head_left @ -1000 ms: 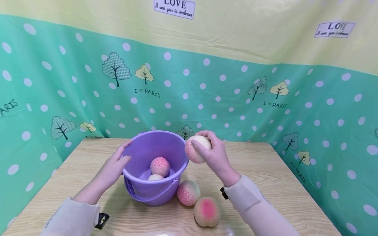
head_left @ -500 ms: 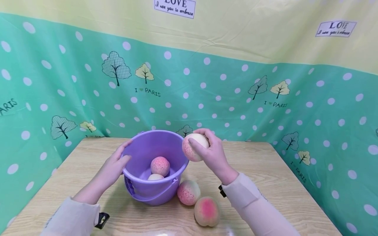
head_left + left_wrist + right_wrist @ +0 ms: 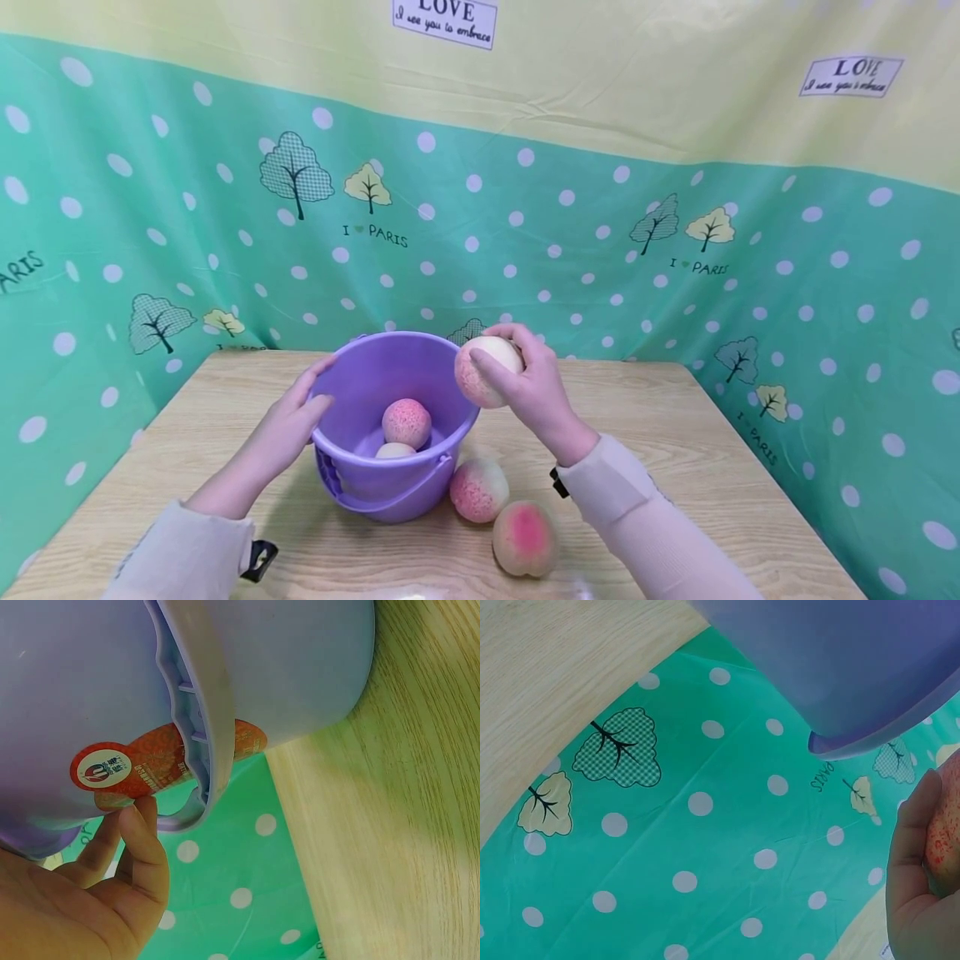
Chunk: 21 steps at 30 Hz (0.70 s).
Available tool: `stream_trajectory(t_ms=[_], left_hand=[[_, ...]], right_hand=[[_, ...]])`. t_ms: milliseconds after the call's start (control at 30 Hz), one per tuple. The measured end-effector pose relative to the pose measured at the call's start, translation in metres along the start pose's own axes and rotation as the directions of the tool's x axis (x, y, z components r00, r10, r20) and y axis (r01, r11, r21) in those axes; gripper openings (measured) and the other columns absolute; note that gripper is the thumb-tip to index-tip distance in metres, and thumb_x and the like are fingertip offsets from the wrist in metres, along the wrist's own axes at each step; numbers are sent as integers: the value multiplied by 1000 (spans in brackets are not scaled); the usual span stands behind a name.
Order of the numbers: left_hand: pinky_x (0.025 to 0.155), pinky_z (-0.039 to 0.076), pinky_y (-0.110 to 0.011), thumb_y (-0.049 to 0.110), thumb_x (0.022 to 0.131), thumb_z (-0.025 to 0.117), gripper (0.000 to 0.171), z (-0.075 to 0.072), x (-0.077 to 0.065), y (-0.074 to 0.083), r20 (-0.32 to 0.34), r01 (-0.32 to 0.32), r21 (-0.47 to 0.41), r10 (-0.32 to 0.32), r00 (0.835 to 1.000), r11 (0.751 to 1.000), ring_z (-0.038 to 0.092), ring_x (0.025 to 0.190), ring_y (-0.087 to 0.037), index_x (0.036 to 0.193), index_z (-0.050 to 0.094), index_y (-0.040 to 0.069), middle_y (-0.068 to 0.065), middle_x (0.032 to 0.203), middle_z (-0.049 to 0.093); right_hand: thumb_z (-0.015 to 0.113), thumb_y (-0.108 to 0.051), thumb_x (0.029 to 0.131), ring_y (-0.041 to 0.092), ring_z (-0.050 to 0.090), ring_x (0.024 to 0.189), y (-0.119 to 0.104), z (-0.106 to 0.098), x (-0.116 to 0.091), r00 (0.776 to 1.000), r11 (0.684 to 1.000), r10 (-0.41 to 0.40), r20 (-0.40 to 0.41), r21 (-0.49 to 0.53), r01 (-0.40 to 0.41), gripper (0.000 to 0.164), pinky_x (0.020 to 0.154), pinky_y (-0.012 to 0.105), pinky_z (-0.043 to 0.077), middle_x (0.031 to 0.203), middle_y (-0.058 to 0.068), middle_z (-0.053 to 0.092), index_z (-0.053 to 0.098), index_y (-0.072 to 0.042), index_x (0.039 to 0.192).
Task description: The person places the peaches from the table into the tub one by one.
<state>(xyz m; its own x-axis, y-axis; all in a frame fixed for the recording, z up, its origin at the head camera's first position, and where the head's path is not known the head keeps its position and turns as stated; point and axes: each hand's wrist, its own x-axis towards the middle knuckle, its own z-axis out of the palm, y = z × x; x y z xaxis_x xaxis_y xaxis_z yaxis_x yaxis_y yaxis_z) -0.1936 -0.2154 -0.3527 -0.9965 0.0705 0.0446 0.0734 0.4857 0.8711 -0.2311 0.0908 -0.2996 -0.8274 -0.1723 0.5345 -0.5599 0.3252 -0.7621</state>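
Note:
A purple bucket [image 3: 390,367] stands on the table, tipped slightly toward me. My left hand [image 3: 281,429] grips its left rim, thumb at the inner side, while the left wrist view shows fingertips [image 3: 139,814] on the outer wall beside a red sticker [image 3: 150,761]. Over the bucket's right rim, my right hand [image 3: 543,400] holds a pink-and-cream peach [image 3: 483,371] between thumb and fingers. That peach [image 3: 946,840] is partly cut off in the right wrist view. Inside the bucket lie a speckled pink peach [image 3: 407,422] and a pale one [image 3: 395,450], mostly hidden by the near rim.
Two more peaches rest on the wooden table [image 3: 637,483]: a pink-and-green one [image 3: 480,490] against the bucket's right side, and a tan one with a pink patch [image 3: 527,537] nearer me. The bucket's handle [image 3: 397,500] hangs down in front. A green dotted cloth [image 3: 480,233] walls the table.
My right hand has moved a little left and upward with the peach, from beside the bucket's rim to over it. The left hand and bucket have stayed in place.

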Motion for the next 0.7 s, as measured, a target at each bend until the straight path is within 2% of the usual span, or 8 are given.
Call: stream_trajectory(t_ms=[333, 700], left_hand=[[98, 50, -59, 23, 105, 36, 61, 0, 0, 0, -2, -9, 5, 9, 1000, 1000, 36, 137, -53, 161, 11, 17, -28, 161, 20], [96, 53, -57, 22, 105, 36, 61, 0, 0, 1, -10, -10, 18, 10, 1000, 1000, 39, 136, -53, 160, 13, 15, -28, 160, 21]], right_hand=[[74, -25, 85, 21, 62, 88, -3, 6, 4, 999, 999, -27, 18, -20, 27, 27, 74, 35, 52, 102, 8, 70, 67, -11, 108], [73, -29, 85, 21, 60, 93, -6, 12, 6, 998, 999, -35, 43, -19, 35, 30, 73, 35, 54, 104, 8, 70, 68, -11, 109]])
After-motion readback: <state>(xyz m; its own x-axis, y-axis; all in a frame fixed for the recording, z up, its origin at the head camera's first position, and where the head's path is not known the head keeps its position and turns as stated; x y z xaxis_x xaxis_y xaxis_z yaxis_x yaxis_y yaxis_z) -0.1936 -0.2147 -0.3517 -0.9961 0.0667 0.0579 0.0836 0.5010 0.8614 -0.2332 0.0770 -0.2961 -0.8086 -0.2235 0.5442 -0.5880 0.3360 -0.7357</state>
